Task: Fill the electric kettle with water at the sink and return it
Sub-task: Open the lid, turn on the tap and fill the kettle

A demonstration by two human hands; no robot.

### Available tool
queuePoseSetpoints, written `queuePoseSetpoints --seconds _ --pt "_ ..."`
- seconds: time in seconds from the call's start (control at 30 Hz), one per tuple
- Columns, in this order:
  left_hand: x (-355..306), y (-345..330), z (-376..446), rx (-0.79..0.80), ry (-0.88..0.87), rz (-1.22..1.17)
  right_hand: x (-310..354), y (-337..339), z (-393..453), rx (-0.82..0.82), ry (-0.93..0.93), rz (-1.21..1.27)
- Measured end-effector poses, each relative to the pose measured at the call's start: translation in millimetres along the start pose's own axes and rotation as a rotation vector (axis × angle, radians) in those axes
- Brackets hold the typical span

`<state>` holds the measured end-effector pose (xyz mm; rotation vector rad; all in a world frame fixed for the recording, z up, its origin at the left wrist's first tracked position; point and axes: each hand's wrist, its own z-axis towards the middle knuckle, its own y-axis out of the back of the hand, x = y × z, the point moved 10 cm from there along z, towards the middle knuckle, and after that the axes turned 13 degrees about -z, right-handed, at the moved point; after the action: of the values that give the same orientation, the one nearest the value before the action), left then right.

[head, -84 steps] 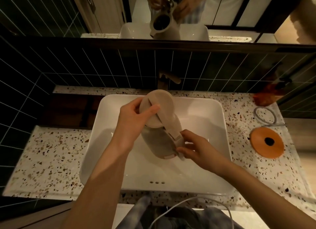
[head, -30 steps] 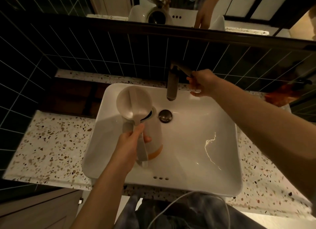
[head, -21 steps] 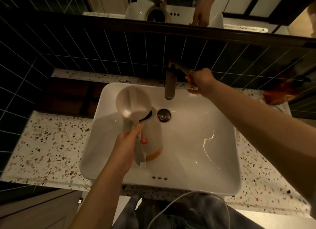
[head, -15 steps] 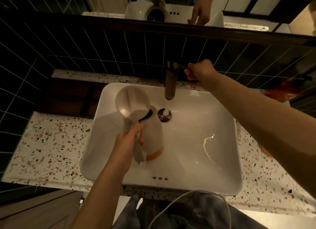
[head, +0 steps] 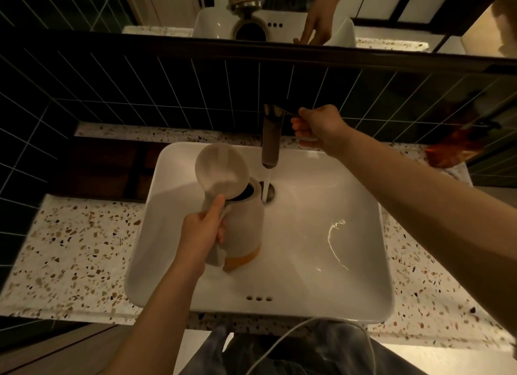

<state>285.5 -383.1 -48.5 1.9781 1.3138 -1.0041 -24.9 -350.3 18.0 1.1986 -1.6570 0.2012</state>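
While the water (head: 267, 179) ran in a thin stream from the tap (head: 270, 135), the person's left hand (head: 202, 236) was wrapped tight around the handle of the electric kettle (head: 242, 226), thumb pointing up toward the hinge. The forearm rose from the lower edge of the view and the wrist was nearly straight. The kettle hung inside the sink (head: 321, 234), over its left half, roughly upright with its lid (head: 222, 172) flipped open and standing back toward the left. Its mouth sat just left of the stream; in that dim light I could not tell whether any water was falling in, and most seemed to strike the drain (head: 270, 192) beside it. The right hand (head: 319, 127) reached across the basin's back rim, fingers closed on the lever at the top of the tap, the arm stretched long over the right side of the bowl.

The right half of the sink lay open. The speckled counter (head: 70, 251) flanked the sink on both sides. Dark tiles (head: 140, 95) stood close behind the tap.
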Motion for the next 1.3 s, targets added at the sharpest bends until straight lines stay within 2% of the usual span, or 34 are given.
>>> queuePoseSetpoints --seconds 0.47,0.77,0.97,1.17,1.3 --pt "-26 -51 27 0.143 -0.089 0.219 -3 3 3 -0.021 -0.017 -0.039" --pt "-28 -52 29 0.074 -0.082 0.125 -9 1 5 0.001 -0.012 0.043" --pt "-21 -51 36 0.056 -0.098 0.069 -52 -11 11 0.005 -0.115 0.109" --pt "-10 -54 48 0.115 -0.105 0.039 -84 -50 12 0.18 -0.263 -0.069" --pt "-7 -54 55 0.155 -0.102 0.056 -88 -61 13 0.217 -0.278 -0.041"
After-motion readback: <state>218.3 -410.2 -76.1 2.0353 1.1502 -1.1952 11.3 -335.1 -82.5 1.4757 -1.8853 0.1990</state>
